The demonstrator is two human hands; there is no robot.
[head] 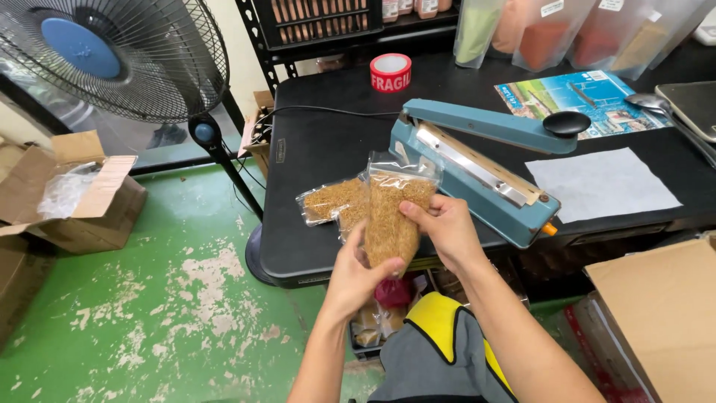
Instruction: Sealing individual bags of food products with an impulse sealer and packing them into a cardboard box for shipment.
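Observation:
Both of my hands hold a clear plastic bag of brown grain (pixel 391 216) upright over the near edge of the black table (pixel 313 149). My left hand (pixel 356 272) grips the bag's bottom from below. My right hand (pixel 446 226) pinches its right side near the top. The bag's open mouth points at the blue heat sealer (pixel 477 160), whose arm is raised. Two more filled bags (pixel 334 200) lie flat on the table just left of the held one.
A roll of red tape (pixel 390 72) sits at the table's back. White paper (pixel 600 183) and a colourful leaflet (pixel 578 101) lie right of the sealer. A standing fan (pixel 112 56) and open cardboard boxes (pixel 74 194) are on the green floor at left; another box (pixel 664 313) is at right.

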